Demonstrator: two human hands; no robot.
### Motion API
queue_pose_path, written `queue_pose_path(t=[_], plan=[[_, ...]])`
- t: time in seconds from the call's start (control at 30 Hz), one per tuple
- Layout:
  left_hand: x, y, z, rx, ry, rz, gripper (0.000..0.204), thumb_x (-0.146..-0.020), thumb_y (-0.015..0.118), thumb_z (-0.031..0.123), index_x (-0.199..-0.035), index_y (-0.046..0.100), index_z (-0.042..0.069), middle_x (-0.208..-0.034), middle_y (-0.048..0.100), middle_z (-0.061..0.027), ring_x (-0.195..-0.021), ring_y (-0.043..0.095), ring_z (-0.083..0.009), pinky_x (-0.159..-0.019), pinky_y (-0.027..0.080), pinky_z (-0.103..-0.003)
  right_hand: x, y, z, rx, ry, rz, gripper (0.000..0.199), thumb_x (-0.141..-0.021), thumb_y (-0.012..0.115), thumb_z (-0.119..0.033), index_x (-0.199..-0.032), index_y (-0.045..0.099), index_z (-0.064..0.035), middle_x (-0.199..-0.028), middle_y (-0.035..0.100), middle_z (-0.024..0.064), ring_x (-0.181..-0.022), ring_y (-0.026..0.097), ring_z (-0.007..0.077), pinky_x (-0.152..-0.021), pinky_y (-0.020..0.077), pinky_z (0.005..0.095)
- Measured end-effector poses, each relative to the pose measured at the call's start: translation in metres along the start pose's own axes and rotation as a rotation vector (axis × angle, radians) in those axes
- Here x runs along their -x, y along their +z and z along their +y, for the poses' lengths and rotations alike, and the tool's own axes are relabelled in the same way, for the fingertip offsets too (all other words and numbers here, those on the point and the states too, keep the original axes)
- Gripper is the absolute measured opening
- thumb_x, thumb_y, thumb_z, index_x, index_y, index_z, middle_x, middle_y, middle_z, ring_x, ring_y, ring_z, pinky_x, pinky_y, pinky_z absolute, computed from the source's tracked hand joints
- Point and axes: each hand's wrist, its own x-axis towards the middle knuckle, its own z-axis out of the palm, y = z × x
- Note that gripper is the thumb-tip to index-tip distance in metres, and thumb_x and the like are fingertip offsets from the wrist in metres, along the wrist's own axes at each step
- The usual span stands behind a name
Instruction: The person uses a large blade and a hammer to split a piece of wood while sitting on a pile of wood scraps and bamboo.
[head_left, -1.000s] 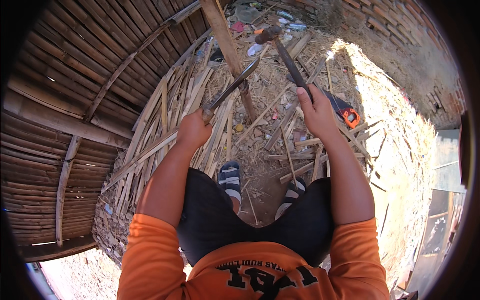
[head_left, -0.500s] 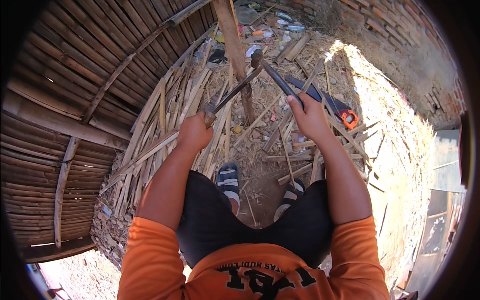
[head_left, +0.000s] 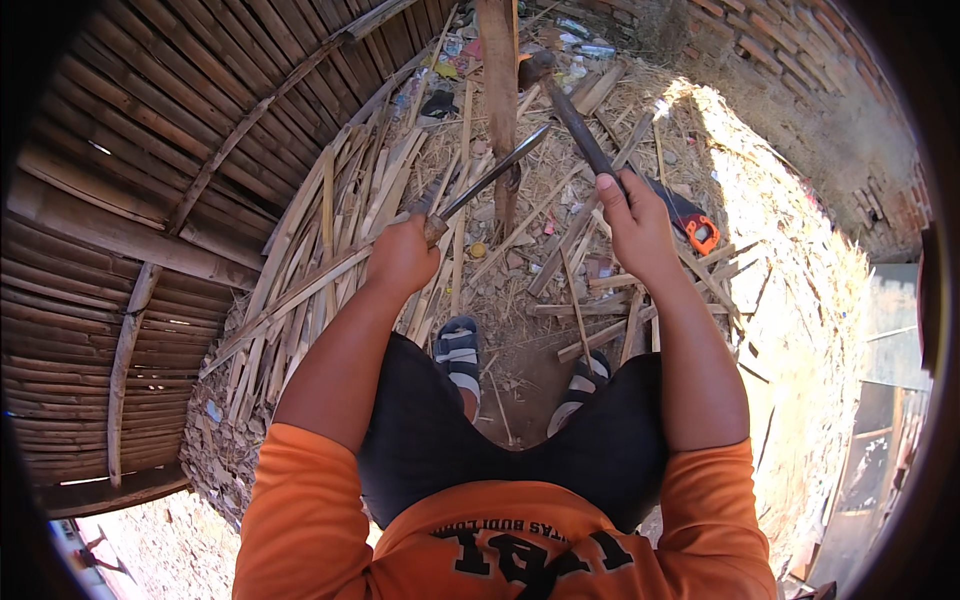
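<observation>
My left hand [head_left: 404, 255] is closed round the wooden handle of a long knife [head_left: 495, 172], its blade pointing away and to the right. In my right hand [head_left: 638, 225] is a hammer [head_left: 580, 128], gripped by its dark shaft, with its head up and to the left, apart from the blade. A rough wooden post [head_left: 499, 100] stands upright on the ground ahead. The knife's blade passes in front of it in the picture; whether they touch I cannot tell.
Many split wood strips [head_left: 345, 230] lie at the left, beside a bamboo-slat wall [head_left: 110, 330]. A handsaw with an orange handle [head_left: 702, 235] rests on wood scraps at the right. A brick wall [head_left: 790, 60] rises at the far right. Litter and shavings cover the ground.
The hammer's head has moved up and away from the knife's tip, where it was close. The knife has shifted slightly right. The post's top has swung right and stands straighter.
</observation>
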Motion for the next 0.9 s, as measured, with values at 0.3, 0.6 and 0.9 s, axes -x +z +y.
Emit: queue_pose_path(t=[0.3,0.6,0.9], plan=[[0.000,-0.007,0.015,-0.015,-0.011,-0.047,0.038,-0.079,0.069,0.017,-0.111,0.065,-0.001,-0.096,0.070,-0.0279,-0.092,0.068,-0.0448,-0.085,0.054,-0.052,-0.002,-0.001,0.024,0.140,-0.018,-0.023,0.051,-0.103,0.054,-0.049,-0.087,0.057,-0.0003,-0.063,0.052,0.0104,-0.060,0.052,0.0174,-0.057,0.0416,0.0356],[-0.002,-0.001,0.004,0.033,-0.097,-0.009,0.037,-0.080,0.069,0.018,-0.112,0.065,-0.001,-0.098,0.070,-0.0288,-0.094,0.068,-0.0449,-0.086,0.055,-0.052,-0.005,0.001,0.060,0.343,0.055,-0.120,0.049,-0.103,0.054,-0.046,-0.091,0.063,0.0009,-0.067,0.058,0.0146,-0.064,0.061,0.0243,-0.063,0.0466,0.0384],[-0.002,-0.005,-0.007,0.068,-0.104,0.001,0.047,-0.080,0.072,0.030,-0.113,0.065,-0.002,-0.094,0.070,-0.0292,-0.092,0.068,-0.0454,-0.082,0.054,-0.051,-0.008,0.000,0.015,-0.437,0.112,-0.073,0.042,-0.105,0.052,-0.042,-0.095,0.060,-0.0028,-0.068,0.053,0.0015,-0.060,0.052,0.0110,-0.058,0.0436,0.0321]])
